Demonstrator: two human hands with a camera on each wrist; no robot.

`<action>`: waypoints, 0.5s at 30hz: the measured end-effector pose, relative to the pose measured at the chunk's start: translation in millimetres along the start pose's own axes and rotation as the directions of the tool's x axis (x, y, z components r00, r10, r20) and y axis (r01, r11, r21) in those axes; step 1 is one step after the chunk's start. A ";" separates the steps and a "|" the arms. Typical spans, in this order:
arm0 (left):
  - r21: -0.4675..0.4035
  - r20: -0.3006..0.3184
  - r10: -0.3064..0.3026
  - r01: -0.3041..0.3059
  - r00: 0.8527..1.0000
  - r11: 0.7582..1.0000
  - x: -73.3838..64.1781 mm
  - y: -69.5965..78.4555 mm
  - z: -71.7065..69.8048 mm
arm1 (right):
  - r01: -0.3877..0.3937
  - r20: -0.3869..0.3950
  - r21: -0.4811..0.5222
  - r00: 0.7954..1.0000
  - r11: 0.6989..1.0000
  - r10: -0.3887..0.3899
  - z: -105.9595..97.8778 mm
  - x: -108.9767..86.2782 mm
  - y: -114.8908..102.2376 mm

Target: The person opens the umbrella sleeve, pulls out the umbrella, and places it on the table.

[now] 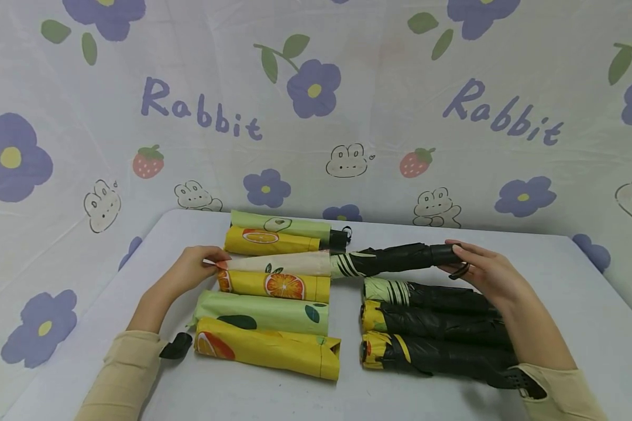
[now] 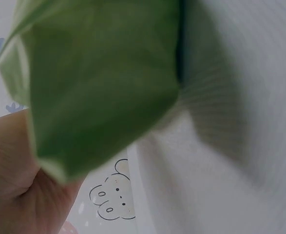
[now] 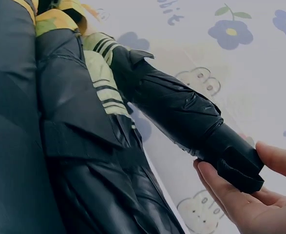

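Observation:
A folded black umbrella (image 1: 400,260) with a pale green striped tip lies across the middle, its tip end at the mouth of a cream sleeve (image 1: 300,264) with a leaf print. My right hand (image 1: 490,278) holds the umbrella's black handle (image 3: 235,151) between thumb and fingers, the wrist strap (image 1: 459,272) hanging below. With thumb and fingers my left hand (image 1: 192,269) pinches the closed far end of the cream sleeve. In the left wrist view a green sleeve (image 2: 104,83) hides the fingers of that hand.
Nearer me lie a yellow orange-print sleeve (image 1: 253,283), a green sleeve (image 1: 289,313) and another yellow sleeve (image 1: 274,351). Three folded black umbrellas (image 1: 447,323) lie at right. Behind are a sleeved green avocado-print umbrella (image 1: 305,226) and a yellow one (image 1: 289,242). A printed curtain (image 1: 379,105) hangs behind the table.

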State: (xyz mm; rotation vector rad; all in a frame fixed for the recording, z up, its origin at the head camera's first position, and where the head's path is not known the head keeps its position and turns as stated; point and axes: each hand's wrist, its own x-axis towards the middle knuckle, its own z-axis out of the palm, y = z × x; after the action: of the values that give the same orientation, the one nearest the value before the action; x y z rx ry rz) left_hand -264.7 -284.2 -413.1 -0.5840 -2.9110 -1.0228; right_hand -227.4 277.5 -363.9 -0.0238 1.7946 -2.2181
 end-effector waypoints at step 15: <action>0.019 -0.007 0.014 -0.014 1.000 1.000 0.3 -0.9 -1.8 | 0.033 0.067 0.137 0.997 0.990 -0.043 -38.2 -10.5 1.1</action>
State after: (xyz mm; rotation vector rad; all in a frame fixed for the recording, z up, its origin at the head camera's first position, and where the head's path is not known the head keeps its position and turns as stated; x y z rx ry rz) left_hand -265.5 -285.8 -412.2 -0.5975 -2.9031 -0.9928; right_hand -224.4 316.2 -371.8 -0.1073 1.6171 -2.3304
